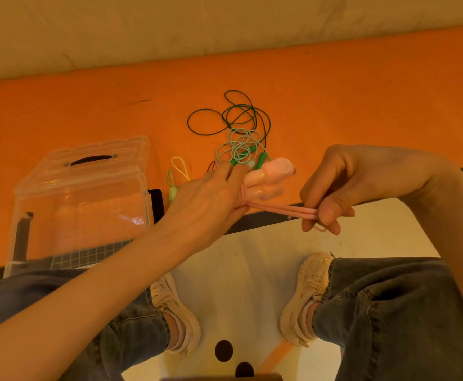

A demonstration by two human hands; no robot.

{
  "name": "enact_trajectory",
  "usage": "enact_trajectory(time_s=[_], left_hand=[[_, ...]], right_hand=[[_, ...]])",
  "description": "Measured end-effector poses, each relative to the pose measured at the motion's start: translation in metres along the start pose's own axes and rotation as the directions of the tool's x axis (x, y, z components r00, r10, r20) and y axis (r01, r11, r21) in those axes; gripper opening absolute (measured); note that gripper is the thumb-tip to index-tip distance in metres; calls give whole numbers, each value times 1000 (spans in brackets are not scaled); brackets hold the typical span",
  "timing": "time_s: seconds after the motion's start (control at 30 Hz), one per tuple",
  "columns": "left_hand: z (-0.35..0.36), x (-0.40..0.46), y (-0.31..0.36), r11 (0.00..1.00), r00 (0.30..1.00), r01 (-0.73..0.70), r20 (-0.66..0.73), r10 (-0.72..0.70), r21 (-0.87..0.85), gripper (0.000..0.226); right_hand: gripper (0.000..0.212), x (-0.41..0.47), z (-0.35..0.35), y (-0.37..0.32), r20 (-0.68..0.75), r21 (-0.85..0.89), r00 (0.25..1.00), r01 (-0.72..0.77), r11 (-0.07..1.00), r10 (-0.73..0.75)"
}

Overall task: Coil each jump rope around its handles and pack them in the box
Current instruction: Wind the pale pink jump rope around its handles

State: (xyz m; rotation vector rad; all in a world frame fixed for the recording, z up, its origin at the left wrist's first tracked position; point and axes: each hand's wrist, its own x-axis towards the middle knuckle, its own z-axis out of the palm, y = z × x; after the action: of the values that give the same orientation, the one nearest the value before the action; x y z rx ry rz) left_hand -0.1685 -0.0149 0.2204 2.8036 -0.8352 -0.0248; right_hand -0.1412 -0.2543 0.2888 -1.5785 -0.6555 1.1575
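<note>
My left hand [208, 199] grips the two pink handles [271, 177] of a jump rope, held together above the table's front edge. Several turns of the pink rope [279, 209] wrap the handles near my fingers. My right hand [343, 188] pinches the rope's loose strands and holds them taut to the right. A dark green rope [233, 116] and a pale green rope [238, 147] with green handles [260, 160] lie tangled on the orange table [362, 105] behind. The clear plastic box [81, 204] stands at the left with its lid leaning behind it.
A small pale green handle with a yellowish loop [176, 174] lies between the box and my left hand. A black object [156, 204] sits right of the box. Below the table edge are my knees, pale shoes and a white floor mat [241, 270].
</note>
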Motion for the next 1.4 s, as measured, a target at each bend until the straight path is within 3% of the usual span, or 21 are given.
enact_trajectory(time_s=[0.17,0.23,0.33,0.4,0.6,0.7,0.77,0.9,1.03,1.13,1.4], left_hand=[[2,-1,5,999,1000,-8,3,8,53,72],[2,0,5,999,999,-13,-32,14,37,67],[3,1,-1,998,999,-25,-41,28,64,50],[0,0,-4,995,999,-32,-30,35,90,50],[2,-3,-8,990,996,-86,-25,89,109,51],[3,-3,-11,992,996,-89,11,89,89,49],[2,-3,-13,995,995,-87,56,85,43,54],[-2,-2,-12,990,984,-136,115,138,-24,55],[-9,-2,-5,956,958,-284,17,286,-72,42],[-13,-1,1,932,934,-357,-41,355,-58,37],[-15,-1,3,906,918,-392,-136,373,-161,58]], right_hand=[[29,-1,-3,3,-54,73,997,52,996,-48],[31,-2,-4,3,-81,77,995,69,995,-63],[37,-12,-10,0,-153,4,987,55,998,-54],[44,-21,-16,0,-262,-90,965,2,996,-26],[55,-37,-28,3,-592,-257,804,-124,958,-54],[22,-44,-33,4,-725,-272,679,-130,953,-114],[14,-45,-33,5,-779,-256,610,-95,962,-147],[20,-32,-30,7,-838,-265,512,-81,961,-188],[22,-14,-31,6,-871,-271,444,-76,960,-211],[22,-2,-32,8,-882,-266,423,-85,960,-207],[22,10,-31,10,-889,-267,421,-152,952,-182]])
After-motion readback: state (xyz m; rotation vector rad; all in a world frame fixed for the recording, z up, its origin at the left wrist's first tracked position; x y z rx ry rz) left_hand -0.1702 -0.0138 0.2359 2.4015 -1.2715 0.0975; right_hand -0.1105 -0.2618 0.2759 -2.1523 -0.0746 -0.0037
